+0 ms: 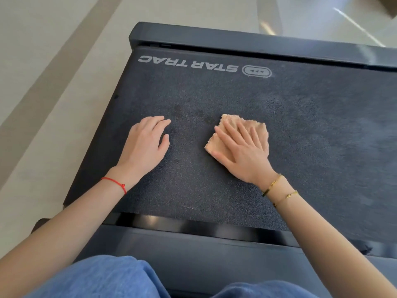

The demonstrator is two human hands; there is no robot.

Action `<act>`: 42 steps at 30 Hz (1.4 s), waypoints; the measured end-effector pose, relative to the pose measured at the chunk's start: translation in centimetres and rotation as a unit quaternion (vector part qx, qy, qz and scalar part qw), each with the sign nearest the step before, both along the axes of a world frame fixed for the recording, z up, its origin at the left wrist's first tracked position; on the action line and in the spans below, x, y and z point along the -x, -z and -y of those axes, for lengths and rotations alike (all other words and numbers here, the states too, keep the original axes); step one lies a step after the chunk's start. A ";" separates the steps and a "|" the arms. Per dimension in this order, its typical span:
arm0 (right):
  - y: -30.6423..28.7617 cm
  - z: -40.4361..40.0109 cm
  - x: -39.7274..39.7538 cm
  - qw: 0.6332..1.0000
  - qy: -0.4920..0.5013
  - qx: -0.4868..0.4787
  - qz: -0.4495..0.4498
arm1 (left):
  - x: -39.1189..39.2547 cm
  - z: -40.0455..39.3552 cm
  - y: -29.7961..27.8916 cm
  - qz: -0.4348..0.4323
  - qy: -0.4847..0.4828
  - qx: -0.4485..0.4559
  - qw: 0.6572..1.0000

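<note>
Now wiping the treadmill belt (311, 125)

The folded cloth (216, 145) lies on the belt under the right hand (242, 151), whose fingers are straight, spread and pressing down. Left of the cloth, the left hand (144, 145) rests relaxed, holding nothing. Just beyond the cloth, dark spots (178, 109) look like the next stroke's target. Farther beyond it, white lettering (189, 63) reads STAR TRAC.

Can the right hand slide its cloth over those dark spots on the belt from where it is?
Probably yes. The dark spots lie on bare belt just beside the cloth under the right hand, with nothing between; the left hand rests short of them.
</note>
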State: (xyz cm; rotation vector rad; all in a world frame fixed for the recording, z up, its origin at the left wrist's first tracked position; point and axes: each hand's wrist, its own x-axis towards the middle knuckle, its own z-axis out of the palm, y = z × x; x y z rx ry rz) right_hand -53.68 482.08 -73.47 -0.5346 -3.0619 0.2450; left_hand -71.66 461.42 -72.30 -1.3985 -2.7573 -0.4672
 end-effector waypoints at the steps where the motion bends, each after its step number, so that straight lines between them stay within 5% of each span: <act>1: 0.7 -0.2 0.0 1.000 0.006 0.010 0.020 | 0.0 0.1 0.2 -0.002 -0.006 0.002 1.000; 8: 1.6 -2.8 5.8 0.996 0.081 0.037 0.020 | 0.9 0.7 1.3 0.024 -0.053 0.063 0.996; 16: 1.5 0.7 3.4 0.991 -0.124 0.044 0.002 | 2.5 2.5 2.1 0.031 -0.082 0.077 0.993; 23: 1.3 -3.1 11.8 0.999 -0.003 0.034 0.015 | 4.1 3.1 2.7 0.027 -0.081 0.079 0.993; 31: 2.0 1.3 12.2 0.978 -0.206 0.040 -0.009 | 5.8 3.0 3.4 0.028 -0.108 0.071 0.991; 38: 1.6 -4.6 21.7 0.998 -0.052 0.033 0.007 | 5.2 2.7 3.9 -0.005 -0.122 0.093 0.988; 42: 1.5 -1.2 28.9 0.996 -0.086 0.032 0.019 | 5.3 2.6 4.0 -0.015 -0.124 0.106 0.986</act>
